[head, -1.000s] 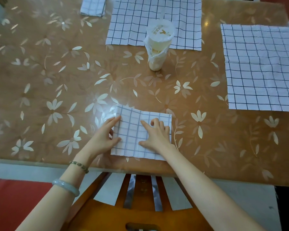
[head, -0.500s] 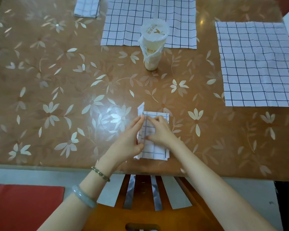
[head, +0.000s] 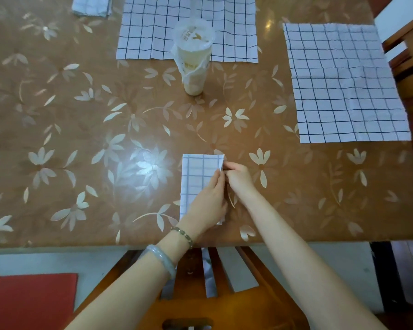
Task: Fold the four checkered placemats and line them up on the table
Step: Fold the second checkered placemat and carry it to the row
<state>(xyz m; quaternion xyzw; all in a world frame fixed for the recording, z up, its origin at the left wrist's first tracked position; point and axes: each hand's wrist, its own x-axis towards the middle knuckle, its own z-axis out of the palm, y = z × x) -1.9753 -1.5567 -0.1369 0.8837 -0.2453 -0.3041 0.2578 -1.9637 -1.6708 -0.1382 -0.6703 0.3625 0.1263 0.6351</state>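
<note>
— What sits nearest us?
— A wooden chair back (head: 215,306) below the counter's (head: 57,222) near edge. Above it is our left wrist, with a pale bangle (head: 161,259) and a bead bracelet (head: 183,234).
— And the mat we're handling?
— The folded placemat (head: 196,172) lies as a narrow strip at the middle of the near edge. Our left grip (head: 208,201) rests on it with the fingers nearly straight and the tips at its right edge, clasping nothing. Our right grip (head: 239,178) is curled and pinches that same edge near the far right corner, where the cloth lifts a little.
— Any containers?
— One, a lidded cup (head: 193,67), upright beyond the counter's centre and wrapped in a thin clear bag (head: 178,57). We see something pale and creamy inside; how full it is, we cannot tell.
— And farther on?
— The right-edge placemat (head: 343,86) lies spread flat. The far-edge placemat (head: 150,32) is spread behind the cup. A small folded placemat (head: 91,5) sits by the far left corner.
</note>
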